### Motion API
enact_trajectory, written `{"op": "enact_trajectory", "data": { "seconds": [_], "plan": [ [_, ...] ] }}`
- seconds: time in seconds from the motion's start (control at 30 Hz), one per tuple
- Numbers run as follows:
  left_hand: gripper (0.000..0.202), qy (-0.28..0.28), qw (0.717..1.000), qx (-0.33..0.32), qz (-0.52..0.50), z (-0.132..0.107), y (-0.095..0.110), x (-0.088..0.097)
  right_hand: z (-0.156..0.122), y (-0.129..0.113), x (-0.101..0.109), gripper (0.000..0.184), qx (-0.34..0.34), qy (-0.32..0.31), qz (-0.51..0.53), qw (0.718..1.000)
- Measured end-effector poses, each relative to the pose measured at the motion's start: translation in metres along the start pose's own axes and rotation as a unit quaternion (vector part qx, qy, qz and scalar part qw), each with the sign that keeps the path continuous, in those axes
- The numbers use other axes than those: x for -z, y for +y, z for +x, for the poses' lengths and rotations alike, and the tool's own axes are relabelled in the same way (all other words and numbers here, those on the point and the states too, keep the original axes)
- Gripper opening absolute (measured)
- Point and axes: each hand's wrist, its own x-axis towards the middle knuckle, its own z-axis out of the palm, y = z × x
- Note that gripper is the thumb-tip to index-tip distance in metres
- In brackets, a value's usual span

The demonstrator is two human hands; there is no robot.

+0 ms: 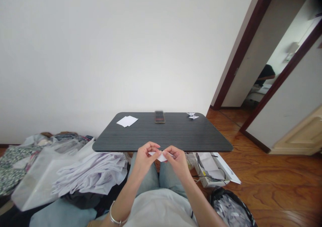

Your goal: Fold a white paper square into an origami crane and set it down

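Your left hand [145, 156] and right hand [178, 160] pinch a small folded white paper [161, 158] by the table's [201, 136] near edge.
Thumb and fingers grip it from either side, probably to steady so light a piece. White sheets [127, 121] lie near the far left corner and folded paper figures [193, 117] near the far right, perhaps to keep flat and shaped paper apart; a phone-like object [159, 117] sits mid far edge, seemingly clear of your hands.

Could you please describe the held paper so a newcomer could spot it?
Find the dark table. At its near edge, between left hand and right hand, is the white paper. Unlike the table's sheets and folded shapes, it is held.
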Motion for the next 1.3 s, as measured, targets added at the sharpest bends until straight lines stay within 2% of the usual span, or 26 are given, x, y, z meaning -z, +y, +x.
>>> {"op": "enact_trajectory", "data": {
  "seconds": [0.23,0.4,0.7,0.8,1.03,1.13,1.3],
  "plan": [
    [0.021,0.004,1.000,-0.018,0.004,0.000,-0.001,0.001,0.003,0.005,0.000,0.030,-0.034,-0.029,0.033,0.998],
    [0.020,0.005,1.000,-0.022,0.019,-0.001,-0.002,0.001,0.004,0.008,0.002,0.034,-0.048,-0.045,0.019,0.998],
    [0.024,0.007,1.000,-0.012,0.006,0.001,-0.001,-0.002,0.001,0.006,0.002,0.031,0.017,-0.014,-0.037,0.999],
    [0.025,-0.019,1.000,-0.008,-0.014,0.001,0.001,0.004,0.000,0.003,0.002,0.030,0.035,0.008,-0.055,0.998],
    [0.020,-0.008,1.000,0.013,-0.008,0.001,0.009,0.019,0.000,0.004,0.005,0.027,0.057,0.028,-0.090,0.994],
    [0.018,-0.014,1.000,0.020,0.010,0.001,0.012,0.021,0.000,0.006,0.006,0.027,0.064,0.028,-0.103,0.992],
    [0.015,-0.028,0.995,0.004,0.098,0.001,0.016,0.026,0.000,0.007,0.007,0.027,0.074,0.025,-0.125,0.989]
  ]
}}
